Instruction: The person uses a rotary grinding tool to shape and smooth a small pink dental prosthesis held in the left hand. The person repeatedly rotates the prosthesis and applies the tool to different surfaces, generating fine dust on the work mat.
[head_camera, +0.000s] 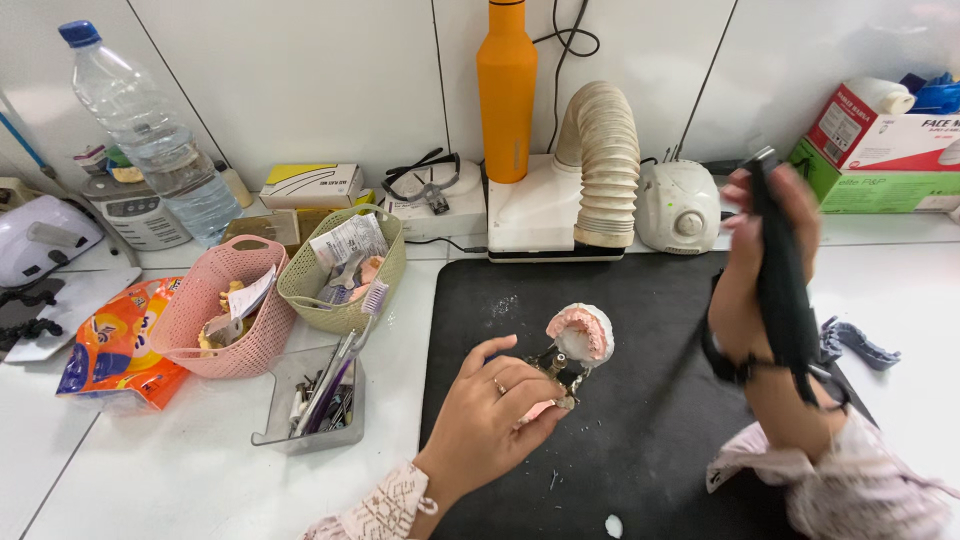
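My left hand (492, 412) grips a metal articulator carrying a pink and white dental cast (581, 334), held just above a black work mat (640, 430). A ring shows on one finger. My right hand (762, 262) is raised at the right, blurred by motion, and wrapped around a black rotary handpiece (779, 270) that points upward. A dark band sits on that wrist. The handpiece's tip is well apart from the cast.
A ribbed suction hose on a white unit (604, 165) and an orange bottle (506, 90) stand behind the mat. Pink (222, 305) and green (345, 262) baskets, a clear tray of tools (315, 400), a water bottle (155, 135) and a snack bag (115, 345) fill the left. Boxes (875, 150) stand at the back right.
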